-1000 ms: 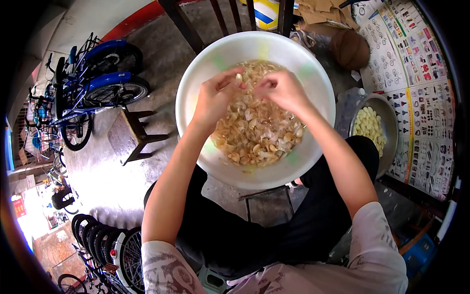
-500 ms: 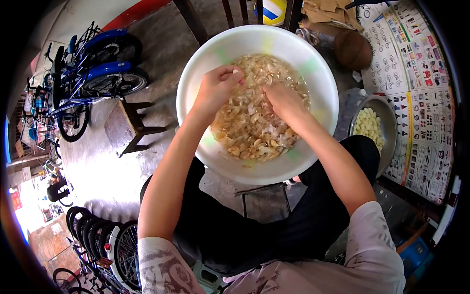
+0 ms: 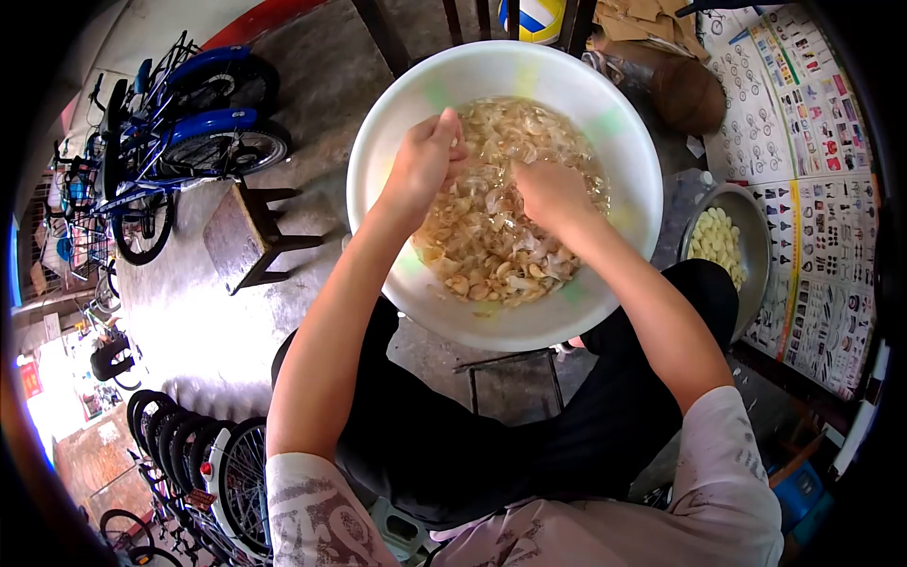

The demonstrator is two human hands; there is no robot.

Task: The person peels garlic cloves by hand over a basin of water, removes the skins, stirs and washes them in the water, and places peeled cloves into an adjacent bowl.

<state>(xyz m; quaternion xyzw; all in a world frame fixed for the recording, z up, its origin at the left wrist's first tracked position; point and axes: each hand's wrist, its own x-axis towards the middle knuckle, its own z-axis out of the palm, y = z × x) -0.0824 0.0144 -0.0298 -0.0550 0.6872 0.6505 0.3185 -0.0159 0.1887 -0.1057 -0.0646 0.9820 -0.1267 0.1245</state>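
A wide white basin (image 3: 378, 123) holds water with many garlic cloves and loose skins (image 3: 501, 255) floating in it. Over the basin's left part is my left hand (image 3: 427, 163), its fingers curled closed; whatever they hold is mostly hidden. To its right, my right hand (image 3: 551, 194) is closed just above the wet skins, fingertips pointing left, and nothing can be made out between them. Beside my right knee, a metal bowl (image 3: 756, 248) contains pale peeled cloves (image 3: 716, 244).
A wooden stool (image 3: 236, 236) stands on the floor at the left, near blue bicycles (image 3: 203, 128). Behind the basin are dark wooden bars (image 3: 383, 38), a ball (image 3: 540, 19) and a brown round object (image 3: 688, 94). Printed sheets (image 3: 822, 217) cover the right side.
A pale clove at my left fingertips is now mostly hidden as those fingers have curled in. My right hand has moved down toward the skins and closed. The view has shifted slightly.
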